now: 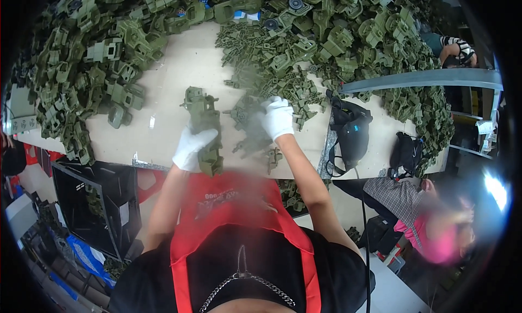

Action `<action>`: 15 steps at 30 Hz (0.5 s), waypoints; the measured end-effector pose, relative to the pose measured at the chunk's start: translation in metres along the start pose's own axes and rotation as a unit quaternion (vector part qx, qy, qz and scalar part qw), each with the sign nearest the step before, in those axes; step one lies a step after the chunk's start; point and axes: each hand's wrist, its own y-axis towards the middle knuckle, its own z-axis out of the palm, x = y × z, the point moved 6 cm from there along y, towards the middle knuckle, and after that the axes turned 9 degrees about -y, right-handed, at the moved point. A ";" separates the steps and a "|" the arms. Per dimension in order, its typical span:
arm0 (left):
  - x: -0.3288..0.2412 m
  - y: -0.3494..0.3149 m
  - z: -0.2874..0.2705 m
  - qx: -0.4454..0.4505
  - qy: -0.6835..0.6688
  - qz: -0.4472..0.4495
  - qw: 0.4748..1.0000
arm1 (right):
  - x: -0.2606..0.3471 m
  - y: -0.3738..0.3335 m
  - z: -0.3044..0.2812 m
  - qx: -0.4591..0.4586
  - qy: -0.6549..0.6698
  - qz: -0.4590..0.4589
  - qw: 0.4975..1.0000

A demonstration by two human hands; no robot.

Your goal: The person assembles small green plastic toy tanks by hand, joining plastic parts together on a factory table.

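My left hand point(191, 148), in a white glove, is closed round a long olive-green plastic toy vehicle part point(204, 115) near the table's front edge. The thumb lies across its middle. To the right, my right hand point(277, 119), also gloved in white, is closed with its fingers curled beside a small heap of green plastic pieces point(251, 117). A hazy smear covers that heap and the fingertips, so what they pinch is hidden. One small green piece point(274, 159) lies close to the table edge below my right hand.
Large piles of green vehicle shells point(103, 52) and small parts point(288, 63) cover the back and sides of the pale table point(163, 90). A black bag point(350, 131) with a cable stands at right, under a grey metal bar point(424, 80). A black crate point(92, 204) sits below left. Other people are at right.
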 end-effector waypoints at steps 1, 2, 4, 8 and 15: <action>0.004 0.002 -0.003 -0.032 0.001 0.013 0.999 | -0.008 -0.001 -0.007 -0.018 0.118 0.034 0.992; 0.006 0.004 -0.002 -0.034 0.002 0.017 0.999 | -0.015 -0.002 -0.019 -0.035 0.236 0.066 0.969; 0.006 0.001 0.003 -0.002 -0.041 0.050 0.998 | -0.006 -0.013 -0.061 0.022 0.313 0.079 0.946; 0.010 -0.009 0.024 0.039 -0.058 0.061 0.996 | 0.039 -0.035 -0.112 0.163 0.576 0.049 0.800; 0.020 -0.025 0.051 0.019 -0.018 0.071 0.997 | 0.045 -0.036 -0.119 0.080 0.387 0.131 0.909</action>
